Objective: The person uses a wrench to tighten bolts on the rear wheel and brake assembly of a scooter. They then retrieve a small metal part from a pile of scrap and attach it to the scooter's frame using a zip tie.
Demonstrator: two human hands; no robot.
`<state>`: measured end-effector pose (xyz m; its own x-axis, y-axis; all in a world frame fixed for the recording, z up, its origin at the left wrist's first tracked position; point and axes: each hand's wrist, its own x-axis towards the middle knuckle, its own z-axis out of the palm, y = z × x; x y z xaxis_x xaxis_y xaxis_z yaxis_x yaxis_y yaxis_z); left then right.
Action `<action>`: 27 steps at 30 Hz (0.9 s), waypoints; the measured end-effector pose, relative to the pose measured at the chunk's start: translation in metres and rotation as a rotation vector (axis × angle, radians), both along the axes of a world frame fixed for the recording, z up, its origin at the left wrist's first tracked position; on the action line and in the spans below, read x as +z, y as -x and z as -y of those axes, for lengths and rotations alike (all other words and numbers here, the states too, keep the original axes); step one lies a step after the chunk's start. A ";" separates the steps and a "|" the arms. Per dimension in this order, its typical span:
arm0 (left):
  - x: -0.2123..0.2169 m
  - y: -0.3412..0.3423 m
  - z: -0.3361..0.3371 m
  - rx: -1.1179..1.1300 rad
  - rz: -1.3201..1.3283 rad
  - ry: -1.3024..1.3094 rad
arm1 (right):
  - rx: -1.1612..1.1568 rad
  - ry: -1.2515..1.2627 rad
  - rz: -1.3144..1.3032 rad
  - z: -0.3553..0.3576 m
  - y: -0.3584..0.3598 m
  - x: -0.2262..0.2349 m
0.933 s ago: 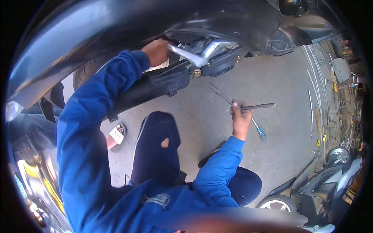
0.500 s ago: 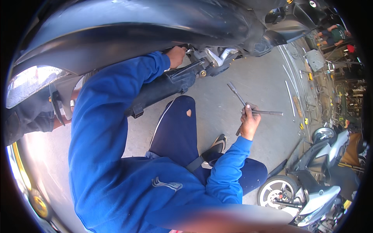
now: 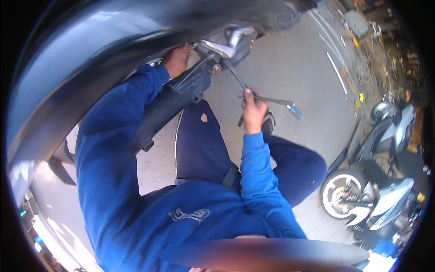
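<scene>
My right hand (image 3: 253, 109) is closed around a three-armed Y-shaped socket wrench (image 3: 273, 99). One arm of the wrench points up toward a silver metal bracket (image 3: 219, 48) under the scooter's dark body panel (image 3: 104, 50); whether its tip touches anything is unclear. Another arm extends to the right. Under the panel's edge, my left hand (image 3: 178, 61) reaches in beside a long black housing (image 3: 163, 109), its fingers mostly hidden. A brass-coloured bolt (image 3: 216, 68) shows on the housing's end, just left of the raised wrench arm.
Past the wrench's right arm is a small blue item (image 3: 295, 112). Long pale strips (image 3: 336, 72) lie on the floor at right, near scattered parts and tools. Another scooter (image 3: 371, 190) stands at the lower right. My bent legs (image 3: 199, 140) are below the housing.
My right hand has moved up and left with the wrench, bringing one arm close to the bracket. The view has shifted. My left hand is now deeper behind the panel's edge.
</scene>
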<state>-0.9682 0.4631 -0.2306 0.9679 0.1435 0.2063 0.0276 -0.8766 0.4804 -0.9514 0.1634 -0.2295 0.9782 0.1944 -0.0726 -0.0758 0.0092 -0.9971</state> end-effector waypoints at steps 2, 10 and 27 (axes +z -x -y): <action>-0.004 -0.005 -0.002 0.002 -0.101 -0.004 | 0.011 0.010 0.081 -0.015 0.001 -0.006; -0.020 -0.013 -0.006 0.015 0.048 -0.020 | 0.051 0.080 0.227 -0.025 -0.012 -0.013; 0.005 -0.009 0.004 0.028 -0.038 0.027 | 0.074 0.259 0.504 -0.022 -0.009 -0.035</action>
<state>-0.9590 0.4591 -0.2251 0.9706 0.1755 0.1649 0.0706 -0.8620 0.5019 -0.9427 0.1856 -0.2650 0.8887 0.3017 0.3451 0.4186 -0.2271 -0.8793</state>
